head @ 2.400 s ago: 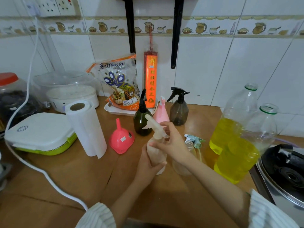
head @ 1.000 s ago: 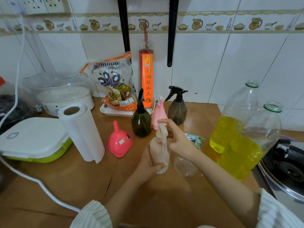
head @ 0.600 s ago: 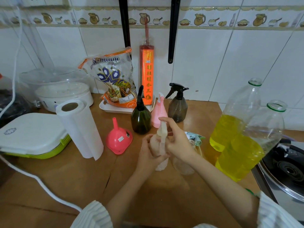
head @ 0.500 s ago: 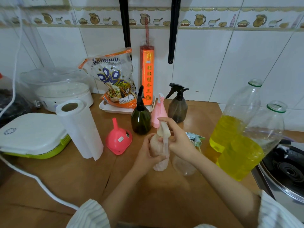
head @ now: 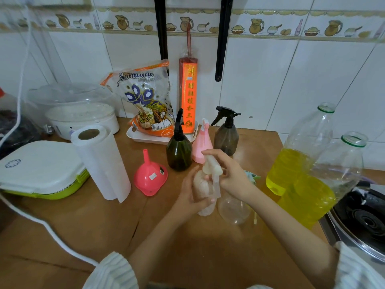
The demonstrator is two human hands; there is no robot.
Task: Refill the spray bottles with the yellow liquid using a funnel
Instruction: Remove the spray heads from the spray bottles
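My left hand (head: 190,197) grips the body of a cream spray bottle (head: 203,189) standing on the wooden counter (head: 83,226). My right hand (head: 231,174) holds its cream spray head (head: 211,166), which is tilted off the neck. A clear empty bottle (head: 234,209) lies just right of it. A pink funnel (head: 151,177) sits upside down to the left. Behind stand a dark green spray bottle (head: 179,151), a pink one (head: 202,142) and a grey one (head: 227,134). Two big open bottles of yellow liquid (head: 302,192) stand at the right.
A paper towel roll (head: 102,163) stands left of the funnel, with a white and green box (head: 39,170) beyond it. A white cable (head: 41,224) crosses the counter. A rice bag (head: 143,101) on a tray and a stove (head: 362,220) flank the area.
My right hand has turned the cream spray head round on the bottle and it now leans away from the neck. My left hand has kept its hold on the body.
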